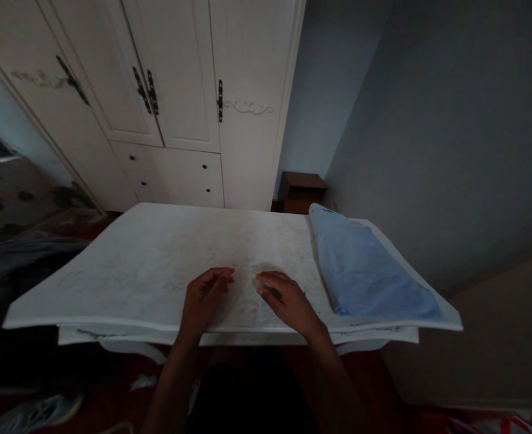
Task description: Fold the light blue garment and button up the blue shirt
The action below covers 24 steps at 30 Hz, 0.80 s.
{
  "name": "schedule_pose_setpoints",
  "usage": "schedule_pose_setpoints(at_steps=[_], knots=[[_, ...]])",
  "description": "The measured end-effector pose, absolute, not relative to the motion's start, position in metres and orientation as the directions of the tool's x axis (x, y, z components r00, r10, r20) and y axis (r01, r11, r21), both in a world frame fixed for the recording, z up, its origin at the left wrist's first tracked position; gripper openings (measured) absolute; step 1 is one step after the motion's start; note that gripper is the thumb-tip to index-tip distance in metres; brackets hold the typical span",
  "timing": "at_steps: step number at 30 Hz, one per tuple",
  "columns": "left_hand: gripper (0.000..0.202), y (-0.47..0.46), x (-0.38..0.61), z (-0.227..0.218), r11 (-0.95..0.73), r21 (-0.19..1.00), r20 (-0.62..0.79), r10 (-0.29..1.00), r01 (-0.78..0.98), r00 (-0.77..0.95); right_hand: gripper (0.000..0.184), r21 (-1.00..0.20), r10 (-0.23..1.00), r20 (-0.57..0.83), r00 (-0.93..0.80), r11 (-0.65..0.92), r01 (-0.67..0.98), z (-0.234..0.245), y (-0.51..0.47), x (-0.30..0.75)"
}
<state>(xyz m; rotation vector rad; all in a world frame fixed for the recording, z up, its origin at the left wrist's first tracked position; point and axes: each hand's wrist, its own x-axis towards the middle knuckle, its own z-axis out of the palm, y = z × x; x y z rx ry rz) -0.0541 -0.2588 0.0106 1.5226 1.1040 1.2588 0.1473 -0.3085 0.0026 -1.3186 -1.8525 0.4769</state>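
Both of my hands rest flat on a white table (157, 265) near its front edge. My left hand (205, 298) lies palm down with its fingers stretched out, holding nothing. My right hand (286, 301) lies beside it, fingers extended and pointing toward the left hand, also holding nothing. The two sets of fingertips are a short gap apart. A folded light blue cloth (365, 271) lies along the right side of the table, a little to the right of my right hand and apart from it.
A white wardrobe (179, 102) with dark handles stands behind the table. A small brown nightstand (302, 190) sits in the corner by the grey wall (450, 138). Dark fabric (17, 259) lies at the left, and shoes (35, 410) are on the floor.
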Motion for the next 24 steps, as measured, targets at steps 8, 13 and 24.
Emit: schedule_pose_setpoints(at_steps=[8, 13, 24], knots=[[0.024, -0.2618, -0.0508, 0.0143, -0.230, 0.968, 0.217, 0.968, 0.103, 0.124, 0.028, -0.656, 0.897, 0.402, -0.183, 0.422, 0.625, -0.0007, -0.3075, 0.1503], [0.023, -0.2602, -0.0517, 0.0135, -0.260, 0.954, 0.248, 0.964, 0.151, 0.097, 0.026, -0.646, 0.885, 0.423, -0.196, 0.446, 0.619, -0.0003, -0.3068, 0.1505], [0.016, -0.2606, -0.0539, 0.0123, -0.213, 0.963, 0.186, 0.968, 0.163, 0.168, 0.056, -0.884, 0.909, 0.346, 0.234, 0.232, 0.406, 0.0044, -0.3096, 0.1535]])
